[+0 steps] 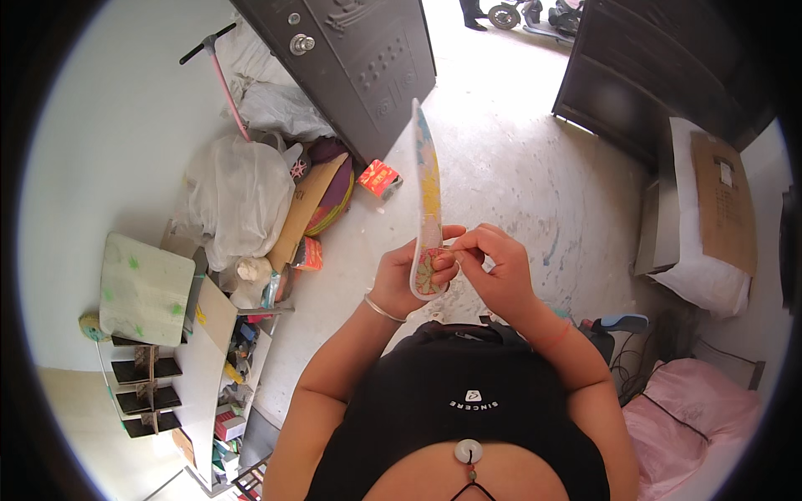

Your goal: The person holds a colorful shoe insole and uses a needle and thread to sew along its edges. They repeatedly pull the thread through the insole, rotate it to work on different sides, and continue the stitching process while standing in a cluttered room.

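Observation:
An embroidered insole with a white edge and blue, yellow and pink patterns stands nearly upright before my chest, seen from its side. My left hand grips its lower end, the fingers wrapped around to the patterned face. Close on the right, my right hand pinches something thin and light, perhaps a needle or thread, between thumb and forefinger at the insole's surface. The fingertips of both hands are close together there. The far face of the insole is hidden.
Dark metal doors stand open ahead. To the left are a plastic-wrapped bundle, flattened cardboard, red packages and a shelf unit. At the right are a cardboard-covered box and a pink bag. Outside, a person's legs show beside a scooter.

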Demonstrator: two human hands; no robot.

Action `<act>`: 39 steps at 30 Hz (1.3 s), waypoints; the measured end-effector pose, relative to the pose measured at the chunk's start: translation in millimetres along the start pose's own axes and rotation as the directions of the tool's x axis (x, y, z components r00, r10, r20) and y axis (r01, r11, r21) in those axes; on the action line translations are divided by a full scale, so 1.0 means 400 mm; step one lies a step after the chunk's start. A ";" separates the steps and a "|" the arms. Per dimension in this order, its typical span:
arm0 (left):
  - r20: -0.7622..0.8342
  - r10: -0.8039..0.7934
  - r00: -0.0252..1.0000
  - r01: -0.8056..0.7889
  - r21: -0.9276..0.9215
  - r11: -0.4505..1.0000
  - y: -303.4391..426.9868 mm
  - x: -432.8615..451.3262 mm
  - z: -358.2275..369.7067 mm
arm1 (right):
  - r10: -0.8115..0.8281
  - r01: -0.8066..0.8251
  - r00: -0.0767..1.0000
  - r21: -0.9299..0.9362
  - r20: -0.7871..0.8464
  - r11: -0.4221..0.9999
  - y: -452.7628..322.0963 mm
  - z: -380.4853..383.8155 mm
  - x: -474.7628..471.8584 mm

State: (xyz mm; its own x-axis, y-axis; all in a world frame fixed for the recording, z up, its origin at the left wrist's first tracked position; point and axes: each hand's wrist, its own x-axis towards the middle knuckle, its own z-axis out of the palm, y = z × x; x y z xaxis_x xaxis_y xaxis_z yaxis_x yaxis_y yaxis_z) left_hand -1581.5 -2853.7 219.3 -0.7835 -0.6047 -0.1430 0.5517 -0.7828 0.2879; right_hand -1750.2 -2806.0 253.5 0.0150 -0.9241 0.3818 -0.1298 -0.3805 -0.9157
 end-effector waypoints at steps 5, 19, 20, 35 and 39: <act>-0.021 0.015 1.000 -0.017 -0.091 0.996 -0.005 0.001 0.016 | -0.092 0.092 0.996 0.020 -0.005 0.996 0.013 0.022 -0.001; -0.001 0.024 1.000 -0.024 -0.105 0.994 -0.009 -0.010 -0.009 | -0.170 0.168 0.984 -0.041 -0.061 0.985 0.016 0.036 0.005; 0.008 0.024 1.000 -0.023 -0.100 0.995 -0.009 -0.011 -0.006 | -0.167 0.164 0.984 -0.044 -0.059 0.985 0.012 0.034 0.005; -0.264 0.423 0.867 -0.045 0.804 0.593 -0.033 -0.022 0.077 | 0.350 -0.422 0.902 0.692 0.253 0.586 0.156 -0.012 -0.039; -0.258 0.454 0.853 -0.056 0.819 0.571 -0.037 -0.022 0.086 | 0.379 -0.456 0.880 0.733 0.286 0.505 0.164 -0.014 -0.047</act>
State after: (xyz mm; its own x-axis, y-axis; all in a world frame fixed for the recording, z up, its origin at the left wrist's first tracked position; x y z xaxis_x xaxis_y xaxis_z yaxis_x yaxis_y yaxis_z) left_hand -1592.6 -2831.7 248.7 -0.3442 -0.9089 -0.2352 0.1245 -0.2925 0.9481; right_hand -1764.7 -2813.2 187.1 0.2480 -0.9676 -0.0472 0.6542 0.2032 -0.7285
